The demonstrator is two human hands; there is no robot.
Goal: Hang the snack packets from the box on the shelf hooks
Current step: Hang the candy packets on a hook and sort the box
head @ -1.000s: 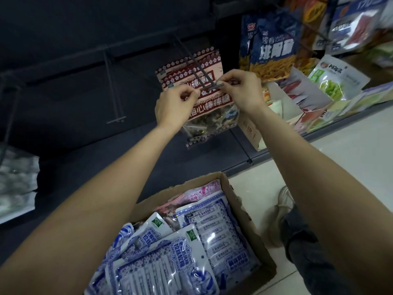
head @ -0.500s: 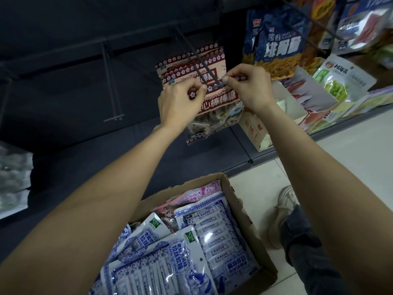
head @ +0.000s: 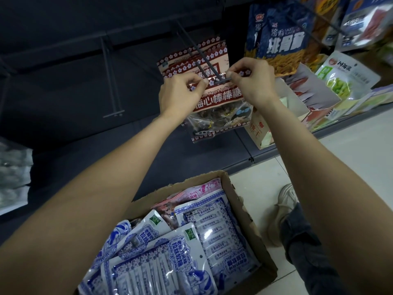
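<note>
Hands raised at a dark shelf hook (head: 205, 60): the left hand (head: 180, 92) and right hand (head: 253, 79) each pinch the top edge of a red lollipop packet (head: 221, 103) at the hook's tip, in front of matching packets (head: 191, 58) already hanging on it. Below the hook, a cardboard box (head: 244, 201) on the floor holds blue-and-white snack packets (head: 212, 226)
</note>
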